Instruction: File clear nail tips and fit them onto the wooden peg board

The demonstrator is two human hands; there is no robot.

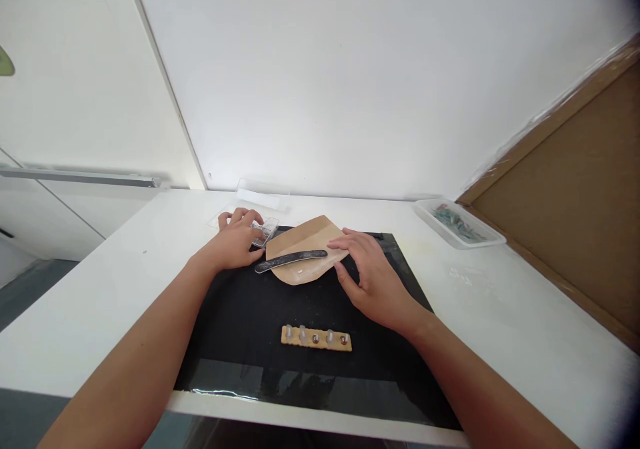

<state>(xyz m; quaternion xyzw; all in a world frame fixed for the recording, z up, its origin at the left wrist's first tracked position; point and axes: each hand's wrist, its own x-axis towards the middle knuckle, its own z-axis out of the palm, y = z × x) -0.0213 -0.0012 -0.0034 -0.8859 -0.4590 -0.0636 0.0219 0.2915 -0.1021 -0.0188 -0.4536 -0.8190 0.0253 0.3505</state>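
My left hand (237,241) reaches over a small clear plastic box (267,231), its fingers bent and apart at the box's edge. Whether its fingertips hold anything inside is hard to see. My right hand (370,275) has the right edge of a brown paper piece (297,239) between thumb and fingers. A dark, slightly curved nail file (290,259) lies across this paper and sticks out past its left side. Nearer to me, a tan strip (316,344) bears a row of clear, nail-shaped pieces and round shiny spots.
Under the work lies a black mat (240,329) on a white table (125,282). Behind my left hand is a clear lid or tray (263,197). A white plastic tray (457,223) with small greenish packets stands at the back right, beside a brown board (565,189).
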